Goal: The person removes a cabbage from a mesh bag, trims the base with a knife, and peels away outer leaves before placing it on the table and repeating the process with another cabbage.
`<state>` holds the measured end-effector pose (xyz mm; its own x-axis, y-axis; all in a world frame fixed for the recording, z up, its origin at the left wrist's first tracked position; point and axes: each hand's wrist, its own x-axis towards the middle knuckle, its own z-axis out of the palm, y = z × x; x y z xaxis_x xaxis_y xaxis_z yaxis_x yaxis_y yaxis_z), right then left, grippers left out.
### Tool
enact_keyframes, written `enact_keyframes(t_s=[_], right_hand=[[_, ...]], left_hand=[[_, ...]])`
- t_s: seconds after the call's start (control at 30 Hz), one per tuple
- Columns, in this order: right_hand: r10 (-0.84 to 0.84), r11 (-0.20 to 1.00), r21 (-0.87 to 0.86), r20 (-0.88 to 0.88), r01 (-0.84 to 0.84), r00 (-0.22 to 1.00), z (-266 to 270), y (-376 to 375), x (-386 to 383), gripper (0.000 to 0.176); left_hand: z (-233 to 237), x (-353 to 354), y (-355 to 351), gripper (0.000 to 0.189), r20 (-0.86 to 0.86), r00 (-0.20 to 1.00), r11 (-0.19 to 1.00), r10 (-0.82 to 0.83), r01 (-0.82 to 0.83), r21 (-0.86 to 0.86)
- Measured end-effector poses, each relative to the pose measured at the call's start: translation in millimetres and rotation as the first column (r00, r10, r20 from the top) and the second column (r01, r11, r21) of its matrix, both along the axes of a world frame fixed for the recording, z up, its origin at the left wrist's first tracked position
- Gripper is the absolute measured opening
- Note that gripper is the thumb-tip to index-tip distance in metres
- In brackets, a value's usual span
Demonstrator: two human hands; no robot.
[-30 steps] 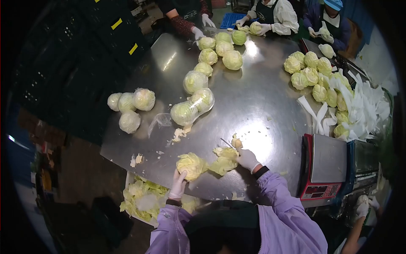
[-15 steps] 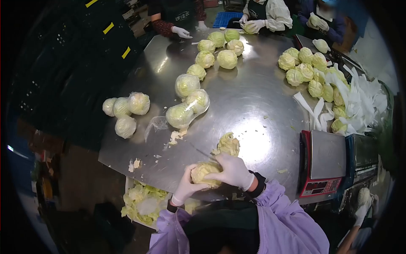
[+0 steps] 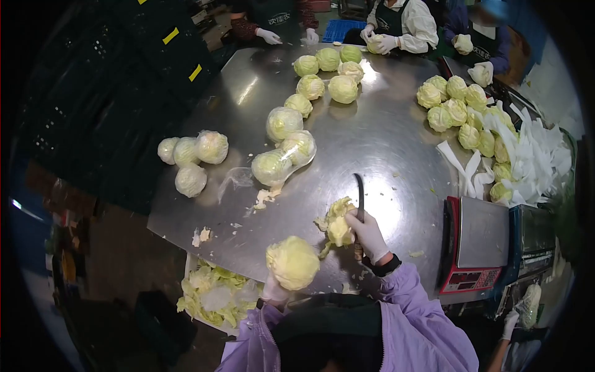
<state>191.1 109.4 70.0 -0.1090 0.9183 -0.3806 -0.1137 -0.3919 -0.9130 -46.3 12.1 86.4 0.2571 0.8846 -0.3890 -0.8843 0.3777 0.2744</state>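
Observation:
A pale green, round cabbage (image 3: 292, 263) rests in my left hand (image 3: 274, 290), which grips it from below at the table's near edge; most of the fingers are hidden behind it. My right hand (image 3: 369, 239) is closed round a curved knife (image 3: 360, 197), its dark blade pointing away from me and its wooden handle showing below the palm. Loose trimmed cabbage leaves (image 3: 338, 224) lie against the thumb side of that hand. Both hands wear white gloves.
Several cabbages, some film-wrapped (image 3: 273, 167), stand on the metal table (image 3: 248, 214). A red-framed scale (image 3: 483, 232) is at right, beside white foam strips (image 3: 536, 152). Below the near edge sits a bin of leaves (image 3: 214, 297). Co-workers (image 3: 403, 28) stand across the table.
My right hand has left the cabbage and moved right to the loose leaves, the knife blade now pointing away. My left hand keeps the cabbage, turned and slightly lower. The view has shifted slightly.

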Motion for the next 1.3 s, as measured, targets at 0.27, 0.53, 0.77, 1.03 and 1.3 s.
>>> enact_keyframes(t_s=[0.27,0.53,0.77,1.03,1.3], right_hand=[[0.364,0.931,0.099,-0.196,-0.351,0.91,53,-34,-30,0.059],[0.225,0.924,0.282,0.14,-0.257,0.964,62,-30,-36,0.012],[0.202,0.926,0.306,0.099,-0.223,0.974,72,-35,-14,0.032],[-0.001,0.935,0.35,0.182,-0.064,0.983,48,-15,-12,0.009],[-0.128,0.984,-0.176,-0.697,0.005,0.705,-36,-24,35,0.056]], left_hand=[[-22,3,18,0.089,-0.53,0.848,0.966,0.021,0.12,0.229],[-5,7,19,0.092,-0.376,0.923,0.988,0.082,-0.026,0.151],[-29,14,35,0.085,0.459,0.888,0.969,-0.006,-0.108,0.221],[-12,22,40,0.08,-0.037,0.985,0.974,-0.167,0.171,0.149],[10,62,83,0.065,-0.625,0.744,0.903,-0.236,0.405,0.141]])
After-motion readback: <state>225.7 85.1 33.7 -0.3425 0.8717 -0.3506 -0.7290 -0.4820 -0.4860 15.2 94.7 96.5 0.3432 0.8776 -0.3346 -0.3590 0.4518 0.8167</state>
